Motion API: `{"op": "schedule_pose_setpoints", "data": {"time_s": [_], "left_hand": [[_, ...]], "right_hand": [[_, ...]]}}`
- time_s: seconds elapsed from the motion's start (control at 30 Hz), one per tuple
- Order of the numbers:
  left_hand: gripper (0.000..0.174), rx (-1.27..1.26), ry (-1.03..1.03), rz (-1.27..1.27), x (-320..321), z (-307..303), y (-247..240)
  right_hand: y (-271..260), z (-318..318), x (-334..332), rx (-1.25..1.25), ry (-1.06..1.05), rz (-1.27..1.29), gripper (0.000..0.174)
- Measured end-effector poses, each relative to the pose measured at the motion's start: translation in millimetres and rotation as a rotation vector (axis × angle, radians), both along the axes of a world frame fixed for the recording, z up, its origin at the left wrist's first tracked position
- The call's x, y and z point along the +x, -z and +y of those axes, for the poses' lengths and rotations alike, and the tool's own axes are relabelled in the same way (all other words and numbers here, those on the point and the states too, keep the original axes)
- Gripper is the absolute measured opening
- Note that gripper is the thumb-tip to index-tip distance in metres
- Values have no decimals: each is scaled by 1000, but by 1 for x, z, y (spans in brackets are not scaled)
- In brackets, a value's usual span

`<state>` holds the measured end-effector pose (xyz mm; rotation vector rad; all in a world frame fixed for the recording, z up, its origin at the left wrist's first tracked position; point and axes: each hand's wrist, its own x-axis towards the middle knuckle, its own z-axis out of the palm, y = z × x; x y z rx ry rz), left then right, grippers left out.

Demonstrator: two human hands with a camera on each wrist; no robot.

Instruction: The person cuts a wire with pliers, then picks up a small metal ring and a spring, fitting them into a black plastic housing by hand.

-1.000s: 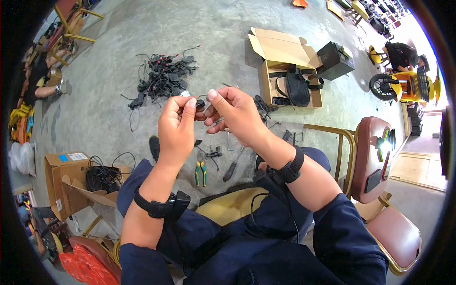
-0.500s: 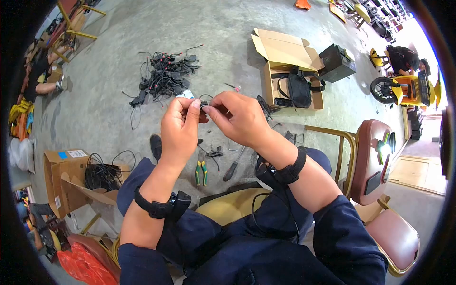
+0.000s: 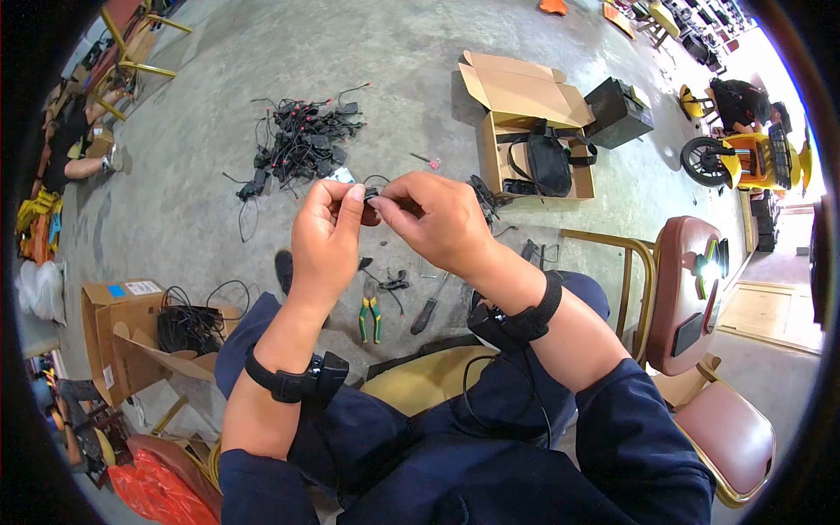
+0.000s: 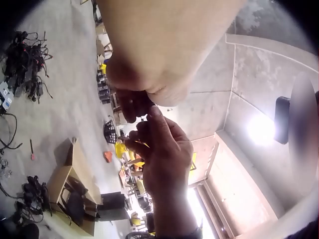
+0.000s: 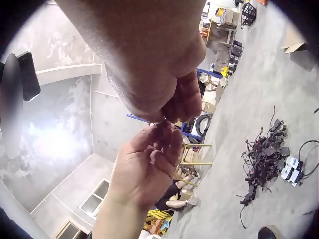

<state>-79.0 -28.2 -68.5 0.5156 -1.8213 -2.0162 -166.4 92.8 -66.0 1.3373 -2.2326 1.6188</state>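
Lying between left fingers [image 3: 354,196] and right fingers [image 3: 389,213], a black piece [image 3: 372,192] is doubly pinched

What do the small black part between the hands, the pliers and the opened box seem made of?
Small black part: possibly plastic, being dark, but mostly covered; finish unclear.
Pliers: greyish head, probably metal; smooth-looking green-and-yellow grips, plastic or rubber.
Opened box: apparently matte cardboard, given its brown, creased flaps.
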Motion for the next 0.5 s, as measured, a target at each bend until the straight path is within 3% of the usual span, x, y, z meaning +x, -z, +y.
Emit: {"op": "schedule_pose_setpoints", "data": {"time_s": [0.17,0.27,0.5], "left_hand": [[14,-108,-11,19,1,0,-1],[14,-13,-7,27,2,1,-3],[13,177,40,-36,7,-6,0]], "right_hand": [[-5,1,5,69,26,-273,14],[-5,0,5,31,-18,-373,15],[1,-3,3,-24,-71,-61,15]]}}
